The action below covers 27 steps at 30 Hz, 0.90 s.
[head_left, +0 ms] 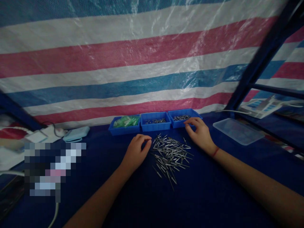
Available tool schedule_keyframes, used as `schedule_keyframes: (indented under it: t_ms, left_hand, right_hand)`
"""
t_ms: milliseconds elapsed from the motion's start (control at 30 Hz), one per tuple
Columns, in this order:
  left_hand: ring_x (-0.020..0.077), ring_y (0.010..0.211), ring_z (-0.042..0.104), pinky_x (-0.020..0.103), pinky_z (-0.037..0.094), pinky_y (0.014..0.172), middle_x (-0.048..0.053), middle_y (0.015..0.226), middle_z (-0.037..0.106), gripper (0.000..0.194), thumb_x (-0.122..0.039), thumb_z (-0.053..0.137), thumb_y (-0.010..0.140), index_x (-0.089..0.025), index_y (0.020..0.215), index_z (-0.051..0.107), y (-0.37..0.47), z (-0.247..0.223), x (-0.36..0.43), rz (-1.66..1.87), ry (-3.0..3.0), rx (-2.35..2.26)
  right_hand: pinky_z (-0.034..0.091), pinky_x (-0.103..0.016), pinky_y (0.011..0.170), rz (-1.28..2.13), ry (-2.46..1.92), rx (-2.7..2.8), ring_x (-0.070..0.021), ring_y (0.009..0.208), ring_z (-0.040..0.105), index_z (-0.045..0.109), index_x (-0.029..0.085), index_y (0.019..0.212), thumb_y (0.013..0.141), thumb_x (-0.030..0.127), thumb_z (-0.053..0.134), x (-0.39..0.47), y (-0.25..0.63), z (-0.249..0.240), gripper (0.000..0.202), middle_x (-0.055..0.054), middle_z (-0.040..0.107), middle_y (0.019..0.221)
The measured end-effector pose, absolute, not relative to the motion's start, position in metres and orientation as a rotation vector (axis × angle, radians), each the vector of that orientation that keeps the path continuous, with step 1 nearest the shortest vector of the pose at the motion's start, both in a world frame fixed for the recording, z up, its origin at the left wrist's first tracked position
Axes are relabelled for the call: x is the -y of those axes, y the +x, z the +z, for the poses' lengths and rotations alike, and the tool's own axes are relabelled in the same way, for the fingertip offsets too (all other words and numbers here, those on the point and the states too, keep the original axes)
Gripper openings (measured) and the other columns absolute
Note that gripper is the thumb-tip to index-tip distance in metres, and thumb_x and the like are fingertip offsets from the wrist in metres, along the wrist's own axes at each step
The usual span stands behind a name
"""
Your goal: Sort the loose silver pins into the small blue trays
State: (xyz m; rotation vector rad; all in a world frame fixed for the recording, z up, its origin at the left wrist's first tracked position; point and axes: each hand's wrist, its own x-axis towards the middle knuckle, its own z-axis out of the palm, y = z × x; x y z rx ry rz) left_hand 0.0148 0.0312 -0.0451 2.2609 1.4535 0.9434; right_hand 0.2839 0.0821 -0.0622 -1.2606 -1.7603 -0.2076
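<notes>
Table (147,205): blue.
Pins (169,152): heaped, seemingly for two-handed reach.
Left hand (136,150): nine o'clock, curled; cannot tell if pinching.
Right hand (199,134): two o'clock, near tray (177,124); likewise.

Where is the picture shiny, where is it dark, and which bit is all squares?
Head view: white glare streaks the red, white and blue striped plastic sheet; head view: the dark blue tabletop fades almost to black near the bottom; head view: a blocky pixel patch on the left hides what is beneath.
</notes>
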Motion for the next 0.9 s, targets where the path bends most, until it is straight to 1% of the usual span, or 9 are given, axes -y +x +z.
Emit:
schedule_keyframes:
  t_ms: [133,267,333,400,533,667,900]
  left_hand:
    - [0.0193,0.088,0.057,0.033,0.044,0.082,0.007,0.096,0.060,0.025,-0.030,0.042,0.089,-0.017,0.096,0.062,0.019,-0.051,-0.044,0.817,2.338,-1.466]
    - [0.0226,0.087,0.057,0.036,0.043,0.082,0.007,0.089,0.061,0.026,-0.036,0.050,0.084,-0.016,0.092,0.065,0.026,-0.050,-0.058,0.697,2.398,-1.431]
    - [0.0226,0.087,0.057,0.036,0.043,0.082,0.007,0.089,0.061,0.026,-0.037,0.052,0.083,-0.016,0.092,0.065,0.026,-0.048,-0.064,0.646,2.421,-1.408]
    - [0.0220,0.087,0.057,0.035,0.044,0.081,0.006,0.090,0.060,0.025,-0.036,0.051,0.084,-0.017,0.092,0.065,0.024,-0.047,-0.066,0.613,2.432,-1.392]
    - [0.0210,0.088,0.056,0.035,0.043,0.081,0.006,0.091,0.060,0.022,-0.029,0.045,0.087,-0.018,0.090,0.064,0.019,-0.047,-0.064,0.574,2.442,-1.384]
    - [0.0206,0.086,0.054,0.035,0.042,0.081,0.005,0.090,0.060,0.018,-0.024,0.045,0.087,-0.018,0.087,0.062,0.017,-0.048,-0.057,0.538,2.468,-1.375]
    - [0.0216,0.081,0.052,0.037,0.040,0.078,0.006,0.086,0.059,0.019,-0.020,0.040,0.089,-0.016,0.086,0.058,0.012,-0.052,-0.042,0.532,2.491,-1.452]
  right_hand:
    - [0.044,-0.041,0.084,-0.145,-1.203,1.766,-0.0228,0.090,0.056,0.063,0.019,0.083,0.081,0.020,0.051,-0.072,0.269,-0.064,0.012,-0.007,0.061,0.091]
    - [0.043,-0.041,0.083,-0.112,-1.159,1.788,-0.0227,0.091,0.055,0.063,0.021,0.084,0.081,0.018,0.051,-0.066,0.265,-0.062,0.012,-0.006,0.060,0.090]
    - [0.043,-0.041,0.083,-0.099,-1.148,1.794,-0.0230,0.092,0.055,0.063,0.021,0.085,0.081,0.018,0.052,-0.063,0.263,-0.061,0.012,-0.006,0.060,0.090]
    - [0.043,-0.041,0.083,-0.076,-1.134,1.796,-0.0230,0.092,0.055,0.063,0.021,0.085,0.081,0.018,0.052,-0.060,0.262,-0.058,0.012,-0.006,0.060,0.090]
    - [0.043,-0.041,0.081,-0.012,-1.085,1.825,-0.0227,0.090,0.055,0.063,0.022,0.085,0.082,0.017,0.051,-0.049,0.254,-0.050,0.013,-0.006,0.060,0.089]
    - [0.043,-0.040,0.081,0.035,-1.030,1.887,-0.0220,0.090,0.054,0.063,0.021,0.087,0.082,0.016,0.050,-0.038,0.244,-0.043,0.014,-0.007,0.060,0.090]
    - [0.042,-0.038,0.079,0.090,-0.978,2.166,-0.0214,0.091,0.052,0.064,0.018,0.089,0.083,0.016,0.049,-0.015,0.227,-0.032,0.016,-0.007,0.061,0.094]
